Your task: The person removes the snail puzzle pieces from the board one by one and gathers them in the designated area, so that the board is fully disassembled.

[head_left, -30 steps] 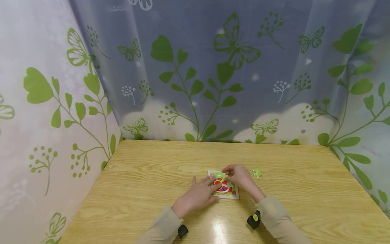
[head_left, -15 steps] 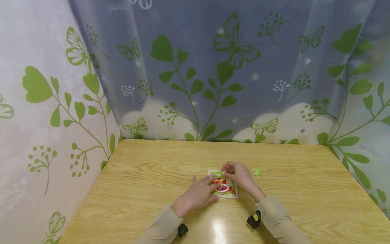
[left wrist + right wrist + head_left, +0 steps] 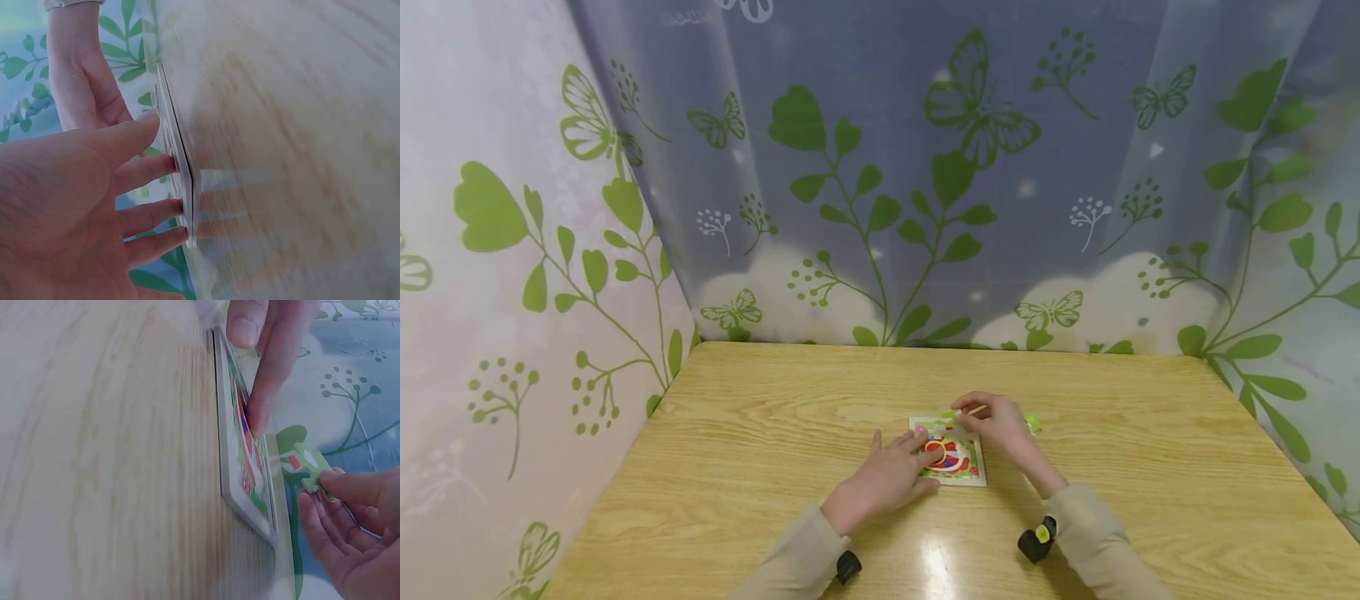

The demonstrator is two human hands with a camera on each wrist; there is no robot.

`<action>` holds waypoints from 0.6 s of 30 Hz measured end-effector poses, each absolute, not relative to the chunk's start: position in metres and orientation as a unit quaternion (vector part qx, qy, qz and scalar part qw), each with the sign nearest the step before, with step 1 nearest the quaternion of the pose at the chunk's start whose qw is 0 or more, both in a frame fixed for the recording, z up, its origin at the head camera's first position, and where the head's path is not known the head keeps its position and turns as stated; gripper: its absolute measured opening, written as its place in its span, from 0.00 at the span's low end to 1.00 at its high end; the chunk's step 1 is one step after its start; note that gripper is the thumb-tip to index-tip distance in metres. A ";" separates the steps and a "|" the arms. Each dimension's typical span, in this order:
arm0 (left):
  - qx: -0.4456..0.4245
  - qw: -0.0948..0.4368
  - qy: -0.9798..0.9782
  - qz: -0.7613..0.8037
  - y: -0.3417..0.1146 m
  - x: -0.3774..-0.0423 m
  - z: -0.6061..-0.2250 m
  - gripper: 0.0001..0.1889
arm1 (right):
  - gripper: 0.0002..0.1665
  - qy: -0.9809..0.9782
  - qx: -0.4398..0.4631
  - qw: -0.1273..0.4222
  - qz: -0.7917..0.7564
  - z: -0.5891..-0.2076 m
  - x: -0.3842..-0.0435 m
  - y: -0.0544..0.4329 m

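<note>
On the table (image 3: 775, 417) lies a small flat board (image 3: 970, 482) with a white rim and a red, green and blue picture. The left hand (image 3: 880, 479) is over the board's left side. Its fingers are straight and spread, and some touch the board, but they don't grip it. It looks as if they press down so the board won't slide. The right hand (image 3: 997, 423) pinches a green piece (image 3: 310, 464) between thumb and fingers, the tips nearly together with just the thin piece between them. The piece is up in the air by the board's far edge, not flat on it. It is held by one end, maybe so the rest can be seen and turned. A green bit (image 3: 1033, 423) lies right of the board, partly hidden by the right hand. Maybe it sits there to be close but out of the way.
</note>
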State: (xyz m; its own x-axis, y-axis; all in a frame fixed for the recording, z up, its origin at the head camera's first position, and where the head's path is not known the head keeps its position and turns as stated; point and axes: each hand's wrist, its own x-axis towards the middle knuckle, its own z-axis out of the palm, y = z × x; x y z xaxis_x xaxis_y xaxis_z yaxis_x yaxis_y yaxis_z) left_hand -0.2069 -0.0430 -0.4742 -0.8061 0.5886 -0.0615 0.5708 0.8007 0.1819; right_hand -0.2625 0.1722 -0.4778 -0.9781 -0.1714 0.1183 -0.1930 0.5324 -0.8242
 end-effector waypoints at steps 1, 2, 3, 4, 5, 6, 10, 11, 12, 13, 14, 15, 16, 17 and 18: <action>0.306 0.058 0.947 0.077 -0.043 -0.207 -0.474 0.28 | 0.09 -0.872 0.104 0.011 0.478 -0.478 -0.262 0.174; 0.306 0.059 0.947 0.077 -0.043 -0.207 -0.473 0.28 | 0.09 -0.870 0.103 0.012 0.481 -0.478 -0.262 0.176; 0.306 0.061 0.947 0.078 -0.043 -0.207 -0.473 0.28 | 0.09 -0.869 0.101 0.015 0.483 -0.478 -0.262 0.178; 0.307 0.060 0.947 0.079 -0.044 -0.207 -0.473 0.28 | 0.09 -0.867 0.101 0.016 0.487 -0.479 -0.262 0.181; 0.307 0.061 0.946 0.080 -0.044 -0.207 -0.473 0.27 | 0.09 -0.867 0.099 0.019 0.487 -0.480 -0.262 0.183; 0.307 0.061 0.946 0.083 -0.044 -0.207 -0.472 0.27 | 0.10 -0.867 0.100 0.021 0.487 -0.481 -0.262 0.186; 0.310 0.061 0.945 0.091 -0.044 -0.207 -0.472 0.27 | 0.10 -0.867 0.090 0.027 0.489 -0.482 -0.260 0.197; 0.309 0.062 0.945 0.092 -0.044 -0.206 -0.472 0.27 | 0.10 -0.868 0.087 0.027 0.488 -0.482 -0.259 0.200; 0.309 0.063 0.944 0.093 -0.044 -0.206 -0.471 0.27 | 0.11 -0.869 0.084 0.027 0.486 -0.482 -0.259 0.203; 0.309 0.063 0.945 0.093 -0.044 -0.205 -0.471 0.27 | 0.11 -0.869 0.078 0.027 0.487 -0.482 -0.258 0.206; 0.307 0.063 0.945 0.093 -0.044 -0.205 -0.471 0.28 | 0.11 -0.870 0.075 0.027 0.486 -0.482 -0.257 0.210; 0.306 0.063 0.945 0.093 -0.044 -0.205 -0.471 0.28 | 0.11 -0.871 0.074 0.027 0.485 -0.482 -0.257 0.214; 0.307 0.063 0.945 0.094 -0.044 -0.205 -0.471 0.28 | 0.12 -0.871 0.074 0.028 0.485 -0.482 -0.256 0.218; 0.306 0.063 0.945 0.094 -0.043 -0.205 -0.470 0.28 | 0.12 -0.872 0.073 0.029 0.484 -0.481 -0.255 0.221; 0.306 0.064 0.945 0.094 -0.043 -0.205 -0.471 0.28 | 0.12 -0.873 0.073 0.030 0.482 -0.480 -0.254 0.225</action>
State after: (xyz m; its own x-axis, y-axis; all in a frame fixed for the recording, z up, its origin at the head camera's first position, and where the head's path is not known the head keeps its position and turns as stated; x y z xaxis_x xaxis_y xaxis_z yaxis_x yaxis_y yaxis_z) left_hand -0.2050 -0.0434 -0.4706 -0.8048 0.5903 -0.0627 0.5664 0.7952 0.2164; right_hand -0.2544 0.2253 -0.4805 -0.9874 -0.0982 0.1237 -0.1570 0.5251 -0.8365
